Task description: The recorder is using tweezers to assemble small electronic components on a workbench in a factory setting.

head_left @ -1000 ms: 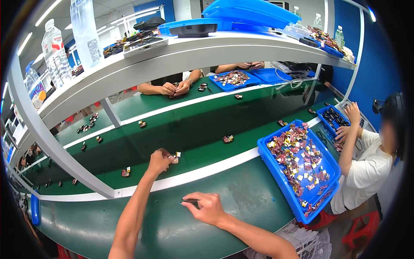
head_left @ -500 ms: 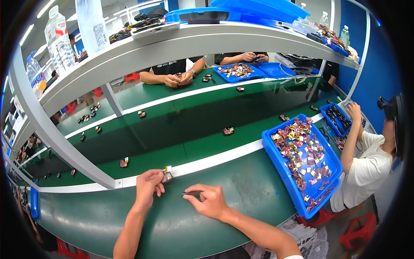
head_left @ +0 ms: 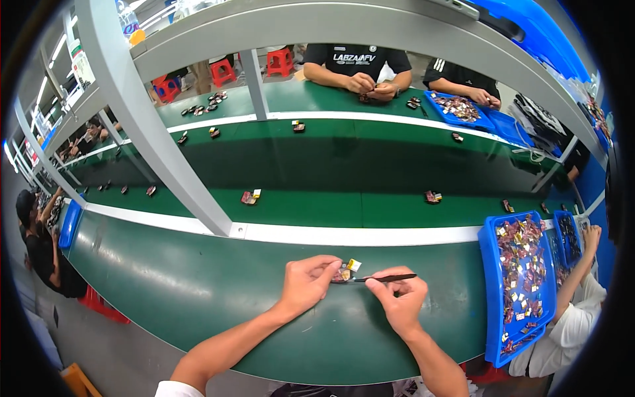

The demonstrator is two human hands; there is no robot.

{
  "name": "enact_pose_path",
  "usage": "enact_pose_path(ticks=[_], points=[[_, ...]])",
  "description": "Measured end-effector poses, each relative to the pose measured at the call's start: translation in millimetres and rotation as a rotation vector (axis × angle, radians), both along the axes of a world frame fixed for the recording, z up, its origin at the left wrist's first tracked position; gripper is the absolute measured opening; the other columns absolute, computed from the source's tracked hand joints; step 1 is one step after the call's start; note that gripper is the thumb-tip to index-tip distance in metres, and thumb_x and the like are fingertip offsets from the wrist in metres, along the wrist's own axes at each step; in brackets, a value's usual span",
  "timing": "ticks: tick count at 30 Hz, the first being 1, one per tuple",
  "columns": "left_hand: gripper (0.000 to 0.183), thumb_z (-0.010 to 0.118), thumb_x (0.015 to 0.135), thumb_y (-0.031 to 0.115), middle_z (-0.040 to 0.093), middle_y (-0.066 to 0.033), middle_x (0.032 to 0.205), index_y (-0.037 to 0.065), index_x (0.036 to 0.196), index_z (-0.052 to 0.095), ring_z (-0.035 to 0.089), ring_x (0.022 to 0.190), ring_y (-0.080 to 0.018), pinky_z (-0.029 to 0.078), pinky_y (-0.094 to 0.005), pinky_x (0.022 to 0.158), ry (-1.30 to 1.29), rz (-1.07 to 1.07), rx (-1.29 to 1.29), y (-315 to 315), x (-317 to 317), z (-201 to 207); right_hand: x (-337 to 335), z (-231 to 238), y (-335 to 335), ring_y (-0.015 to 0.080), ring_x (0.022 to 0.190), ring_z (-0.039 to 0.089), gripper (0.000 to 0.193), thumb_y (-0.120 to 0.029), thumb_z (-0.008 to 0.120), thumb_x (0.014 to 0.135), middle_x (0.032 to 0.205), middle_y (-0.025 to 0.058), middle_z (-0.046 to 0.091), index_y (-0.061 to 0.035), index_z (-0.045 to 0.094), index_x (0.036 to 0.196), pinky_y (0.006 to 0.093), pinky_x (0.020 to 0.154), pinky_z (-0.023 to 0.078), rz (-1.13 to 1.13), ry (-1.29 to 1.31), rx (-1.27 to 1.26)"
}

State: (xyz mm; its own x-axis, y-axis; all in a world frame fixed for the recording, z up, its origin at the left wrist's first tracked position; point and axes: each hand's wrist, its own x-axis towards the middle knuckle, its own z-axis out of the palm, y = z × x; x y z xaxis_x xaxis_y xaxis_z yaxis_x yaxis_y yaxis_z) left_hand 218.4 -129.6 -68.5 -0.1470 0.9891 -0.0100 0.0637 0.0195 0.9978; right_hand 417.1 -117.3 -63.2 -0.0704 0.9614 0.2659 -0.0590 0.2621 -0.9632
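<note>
My left hand (head_left: 305,284) pinches a small reddish electronic part (head_left: 342,273) with a yellow-and-white tab (head_left: 354,265) sticking up from it. In my right hand (head_left: 401,299) is a slim black pair of tweezers (head_left: 397,278), held between thumb and fingers. Its tip points left and meets the lower edge of the part, though whether it grips anything there is too small to tell. Both hands are just above the green worktop (head_left: 264,331), close together.
On the right stands a blue tray (head_left: 491,291) of similar small parts, beside a co-worker's arm (head_left: 579,271). Beyond a white rail (head_left: 397,236), a green conveyor belt (head_left: 331,212) carries scattered parts. A grey post (head_left: 159,132) rises at left; people sit opposite.
My hands have come together, and the tweezers' tip now touches the part in my left hand. The tweezers show more fully. The whole view has shifted, with the tray appearing farther right.
</note>
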Motion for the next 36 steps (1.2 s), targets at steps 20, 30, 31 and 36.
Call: enact_pose_path(ticks=[20,30,31,36], points=[[0.009,0.073,0.09,0.002,0.07,-0.0072,0.072,-0.001,0.098,0.075,0.051,0.051,-0.0088,0.039,-0.0251,0.046,0.339,0.065,0.444,-1.2,12.1,-6.5,5.0,-6.6,0.8,-0.001,0.045,0.037,0.016,-0.003,0.085,0.078,0.052,-0.0073,0.052,-0.0019,0.075,0.091,0.0203,0.044,0.024,-0.035,-0.237,0.11],[0.013,0.069,0.092,-0.002,0.072,-0.0105,0.08,-0.005,0.104,0.073,0.062,0.053,-0.0092,0.045,-0.0219,0.046,0.333,-0.03,0.462,-3.6,8.3,-4.7,6.3,-6.9,3.9,-0.0013,0.053,0.046,0.016,0.003,0.078,0.084,0.072,0.0,0.065,0.0023,0.068,0.096,0.0174,0.044,0.028,0.076,0.039,-0.145],[0.014,0.069,0.092,-0.002,0.072,-0.0107,0.08,-0.005,0.105,0.074,0.062,0.053,-0.0097,0.046,-0.022,0.047,0.334,-0.033,0.481,-4.1,8.4,-3.7,5.2,-4.1,3.5,-0.0009,0.053,0.048,0.016,0.002,0.077,0.085,0.075,0.0035,0.068,0.0022,0.067,0.097,0.0173,0.043,0.028,0.091,0.092,-0.2],[0.017,0.069,0.091,-0.003,0.073,-0.011,0.081,-0.004,0.108,0.074,0.064,0.054,-0.0109,0.048,-0.0225,0.047,0.359,-0.042,0.514,-4.8,7.3,-3.2,10.5,4.9,3.9,0.014,0.083,0.071,0.016,0.007,0.075,0.087,0.093,0.0141,0.072,0.0081,0.066,0.101,0.0227,0.073,0.058,0.145,0.147,-0.373]])
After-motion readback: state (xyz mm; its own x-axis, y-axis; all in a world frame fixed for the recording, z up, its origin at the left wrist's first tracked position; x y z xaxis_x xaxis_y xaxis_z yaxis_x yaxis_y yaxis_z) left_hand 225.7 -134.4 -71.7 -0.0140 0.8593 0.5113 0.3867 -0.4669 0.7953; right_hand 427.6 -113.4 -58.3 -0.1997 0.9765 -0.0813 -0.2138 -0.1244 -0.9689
